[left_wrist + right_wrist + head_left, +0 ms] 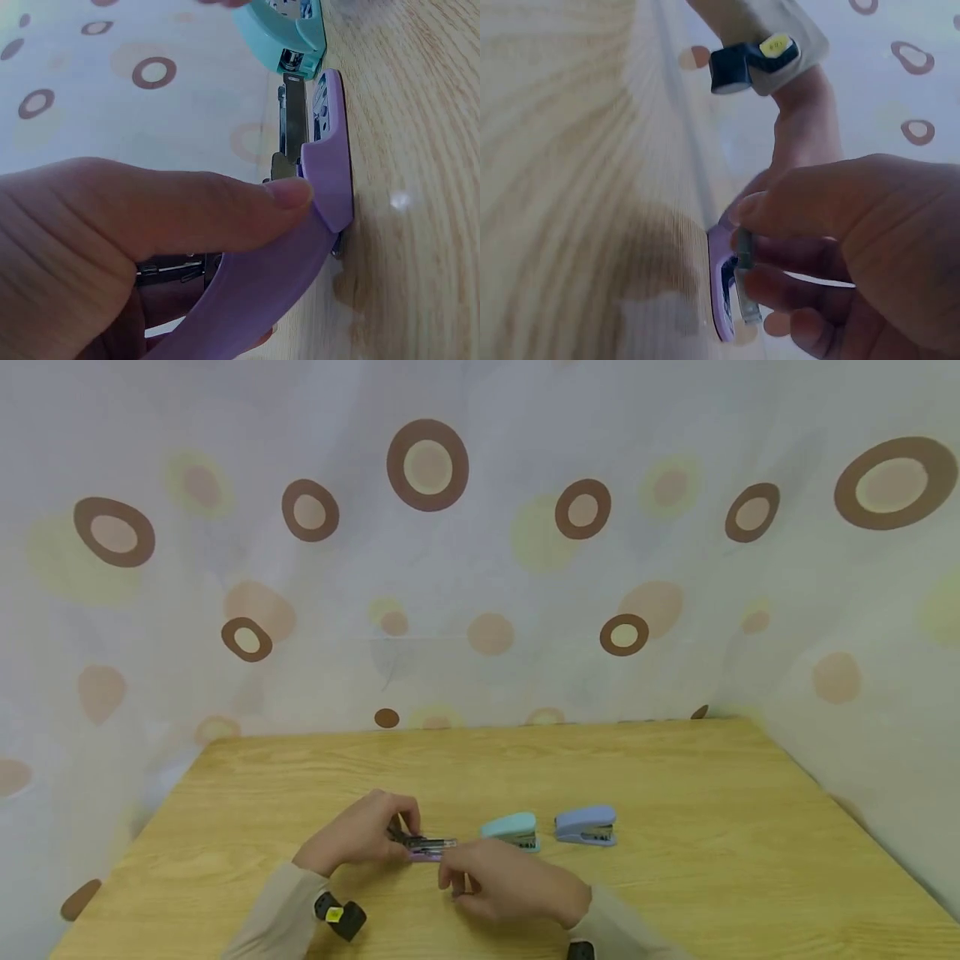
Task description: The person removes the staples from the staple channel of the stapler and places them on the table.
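Note:
My left hand (363, 833) grips a purple stapler (326, 180) low over the table, thumb on its side. Its top is swung open, baring the metal staple channel (295, 112). To the right of it is my right hand (513, 881), whose thumb and fingers pinch a small grey strip of staples (744, 246); this is blurred and partly covered by the fingers. In the right wrist view the strip appears close to the purple stapler's front end, and I cannot tell whether they touch.
A teal stapler (512, 827) stands just behind my right hand, and a blue stapler (587, 824) is to its right. Both rest on the wood-grain table (712, 860). A patterned cloth (487, 568) hangs behind the table and along its sides.

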The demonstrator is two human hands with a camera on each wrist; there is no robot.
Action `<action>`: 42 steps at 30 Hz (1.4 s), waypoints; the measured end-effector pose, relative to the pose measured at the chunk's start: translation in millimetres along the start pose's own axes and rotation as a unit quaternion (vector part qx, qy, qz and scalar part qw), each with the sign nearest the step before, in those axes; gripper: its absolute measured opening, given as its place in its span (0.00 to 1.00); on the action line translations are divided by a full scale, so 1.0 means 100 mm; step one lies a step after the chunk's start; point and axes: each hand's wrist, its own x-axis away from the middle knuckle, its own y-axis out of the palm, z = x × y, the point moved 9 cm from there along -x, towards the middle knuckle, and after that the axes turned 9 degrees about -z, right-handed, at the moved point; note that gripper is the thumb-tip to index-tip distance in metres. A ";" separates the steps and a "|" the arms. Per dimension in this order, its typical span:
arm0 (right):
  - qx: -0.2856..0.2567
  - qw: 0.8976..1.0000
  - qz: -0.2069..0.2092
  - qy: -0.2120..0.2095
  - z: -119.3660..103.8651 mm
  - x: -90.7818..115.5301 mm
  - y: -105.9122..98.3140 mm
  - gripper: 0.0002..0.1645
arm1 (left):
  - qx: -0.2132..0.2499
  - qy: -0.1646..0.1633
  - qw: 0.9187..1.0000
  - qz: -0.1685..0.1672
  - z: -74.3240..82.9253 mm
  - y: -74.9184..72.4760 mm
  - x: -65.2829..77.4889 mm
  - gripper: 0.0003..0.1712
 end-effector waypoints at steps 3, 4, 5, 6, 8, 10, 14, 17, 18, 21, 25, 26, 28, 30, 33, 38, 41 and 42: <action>0.012 1.000 -0.016 -0.021 -0.07 0.02 0.06 0.06 | -0.003 -0.002 1.000 0.001 0.00 -0.01 -0.01 0.14; 0.015 0.999 -0.019 -0.028 -0.09 0.03 0.07 0.06 | -0.004 -0.003 1.000 0.002 0.00 -0.02 -0.01 0.15; 0.019 0.999 -0.021 -0.033 -0.10 0.04 0.09 0.07 | -0.006 -0.005 1.000 0.002 0.00 -0.02 -0.01 0.15; 0.021 0.999 -0.022 -0.037 -0.11 0.05 0.10 0.07 | -0.006 -0.007 1.000 0.002 0.00 -0.02 0.00 0.15; 0.022 0.999 -0.025 -0.038 -0.12 0.07 0.13 0.08 | -0.009 -0.013 1.000 0.002 0.01 -0.03 0.01 0.15; 0.021 0.999 -0.032 -0.037 -0.12 0.10 0.16 0.08 | -0.013 -0.016 1.000 0.003 0.03 -0.03 0.02 0.16; 0.007 0.998 -0.053 -0.027 -0.10 0.15 0.22 0.09 | -0.034 -0.013 0.999 0.020 0.08 -0.05 0.05 0.19; 0.011 0.998 -0.057 -0.025 -0.12 0.17 0.24 0.09 | -0.060 0.014 0.997 0.050 0.16 -0.08 0.08 0.19; 0.016 0.998 -0.055 -0.028 -0.13 0.17 0.24 0.09 | -0.071 0.027 0.995 0.065 0.19 -0.10 0.09 0.19; 0.039 0.997 -0.046 -0.039 -0.17 0.18 0.24 0.09 | -0.091 0.070 0.988 0.107 0.31 -0.14 0.10 0.16; 0.062 0.997 -0.035 -0.043 -0.19 0.20 0.24 0.08 | -0.105 0.103 0.979 0.141 0.43 -0.16 0.09 0.14; 0.065 0.997 -0.033 -0.040 -0.18 0.20 0.23 0.08 | -0.108 0.107 0.977 0.147 0.45 -0.17 0.08 0.14; 0.071 0.997 -0.029 -0.030 -0.17 0.21 0.22 0.08 | -0.114 0.108 0.975 0.159 0.47 -0.17 0.07 0.14; 0.069 0.997 -0.020 -0.017 -0.13 0.22 0.19 0.07 | -0.118 0.108 0.972 0.171 0.49 -0.18 0.04 0.13; 0.050 0.999 -0.002 0.007 -0.05 0.23 0.11 0.07 | -0.119 0.108 0.971 0.178 0.53 -0.17 -0.02 0.12; 0.010 0.999 0.043 0.030 0.08 0.31 -0.12 0.09 | -0.135 0.111 0.969 0.174 0.62 -0.09 -0.13 0.11; 0.010 0.996 0.083 0.021 0.12 0.37 -0.29 0.09 | -0.154 0.104 0.967 0.177 0.66 -0.06 -0.15 0.12; 0.011 0.995 0.098 0.018 0.13 0.39 -0.35 0.09 | -0.167 0.100 0.964 0.180 0.68 -0.06 -0.16 0.13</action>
